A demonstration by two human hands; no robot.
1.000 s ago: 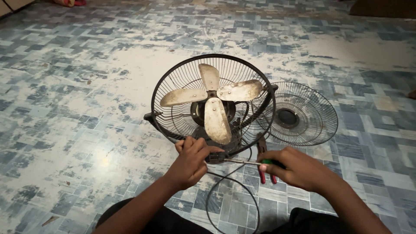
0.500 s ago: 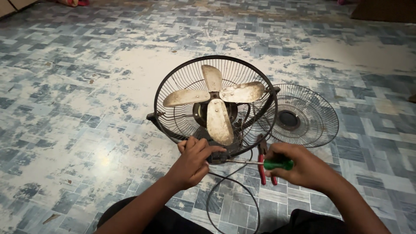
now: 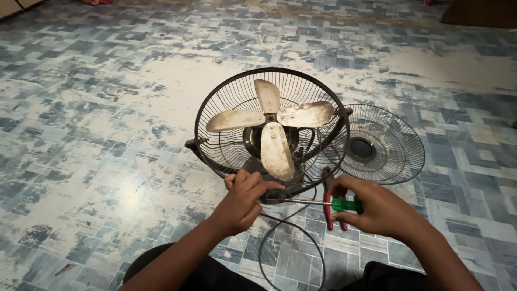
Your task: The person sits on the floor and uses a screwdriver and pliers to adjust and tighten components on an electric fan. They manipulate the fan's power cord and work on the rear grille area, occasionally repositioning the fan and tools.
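- Left hand (image 3: 245, 200) curls its fingers around the lower rim of the fan (image 3: 269, 129), which sits on the tiled floor (image 3: 107, 108)
- Right hand (image 3: 371, 207) grips a green-handled screwdriver (image 3: 328, 203), tip at the fan's base
- Red pliers (image 3: 328, 207) lie beneath it
- Loose grille (image 3: 377, 143) rests right of the fan
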